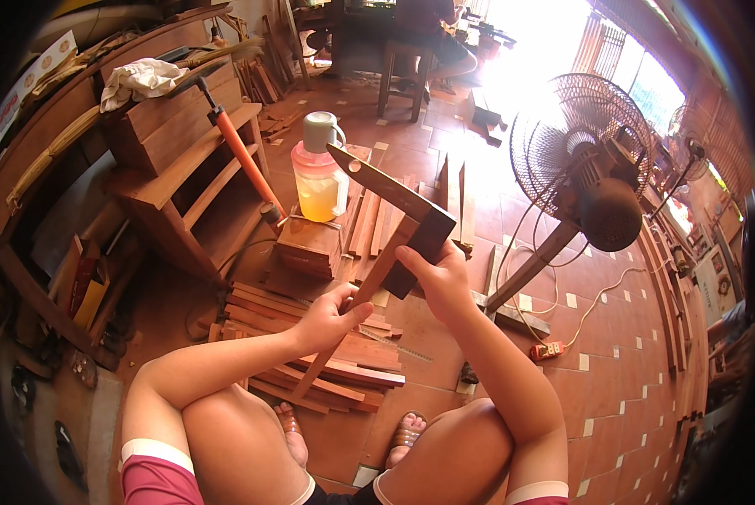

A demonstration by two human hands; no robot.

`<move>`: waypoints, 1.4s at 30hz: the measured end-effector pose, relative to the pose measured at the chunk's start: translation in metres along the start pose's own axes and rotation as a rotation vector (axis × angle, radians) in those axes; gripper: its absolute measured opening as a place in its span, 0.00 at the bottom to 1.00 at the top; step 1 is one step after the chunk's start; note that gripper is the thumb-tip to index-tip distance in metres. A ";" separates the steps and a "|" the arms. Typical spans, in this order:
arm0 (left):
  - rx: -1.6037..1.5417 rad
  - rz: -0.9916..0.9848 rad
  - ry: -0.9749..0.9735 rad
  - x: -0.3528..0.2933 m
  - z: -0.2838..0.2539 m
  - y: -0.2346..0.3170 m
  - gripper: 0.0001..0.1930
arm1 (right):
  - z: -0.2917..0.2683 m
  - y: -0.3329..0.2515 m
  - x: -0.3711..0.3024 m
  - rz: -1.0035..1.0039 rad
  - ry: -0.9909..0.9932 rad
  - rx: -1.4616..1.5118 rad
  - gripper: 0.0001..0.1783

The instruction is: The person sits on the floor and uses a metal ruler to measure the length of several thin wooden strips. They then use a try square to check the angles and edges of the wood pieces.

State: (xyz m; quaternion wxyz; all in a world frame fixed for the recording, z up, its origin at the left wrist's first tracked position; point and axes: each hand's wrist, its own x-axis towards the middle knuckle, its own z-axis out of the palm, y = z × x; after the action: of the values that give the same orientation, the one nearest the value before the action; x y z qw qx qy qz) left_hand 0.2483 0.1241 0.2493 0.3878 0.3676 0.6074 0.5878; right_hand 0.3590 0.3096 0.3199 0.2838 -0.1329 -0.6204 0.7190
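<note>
My right hand (439, 282) is closed round the thick dark stock of a try square (426, 249), whose long flat blade, with a hole near its tip, points up and to the left. In my left hand (331, 321) a narrow reddish wooden strip (381, 271) is gripped partway along. The strip slants from low on the left up to the square, its upper end by the inner corner where blade and stock meet; whether it touches both is hard to tell. Below my hands several similar wooden strips (344, 374) lie stacked on the floor between my legs and a wooden block.
A jug of yellow liquid (317, 189) stands on the wooden block (310, 250). Wooden furniture (167, 189) with an orange tube leaning on it is at left. At right stand a fan (581, 160) and a socket strip (547, 350) with its cord. Another person (432, 21) sits far off.
</note>
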 end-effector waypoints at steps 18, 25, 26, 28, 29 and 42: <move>-0.179 -0.117 -0.467 -0.002 -0.019 0.004 0.22 | 0.004 -0.022 -0.014 0.016 -0.119 0.082 0.16; -0.243 -0.147 -0.463 -0.006 -0.010 0.006 0.21 | -0.004 -0.012 -0.010 0.042 -0.103 0.106 0.16; -0.231 -0.147 -0.445 -0.006 -0.010 0.006 0.21 | -0.004 -0.012 -0.009 0.042 -0.105 0.119 0.16; -0.208 -0.148 -0.410 -0.006 -0.011 0.004 0.21 | -0.002 -0.011 -0.008 0.041 -0.109 0.143 0.16; -0.217 -0.147 -0.408 -0.005 -0.012 0.002 0.21 | -0.003 -0.009 -0.008 0.041 -0.116 0.150 0.15; -0.177 -0.102 -0.420 -0.004 -0.014 0.001 0.21 | -0.001 -0.014 -0.011 0.055 -0.144 0.206 0.14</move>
State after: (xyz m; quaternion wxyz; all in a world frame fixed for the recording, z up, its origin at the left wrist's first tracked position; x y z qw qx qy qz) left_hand 0.2369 0.1147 0.2506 0.5654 0.4153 0.4774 0.5291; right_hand 0.3721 0.3053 0.3316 0.2307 -0.0682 -0.5582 0.7941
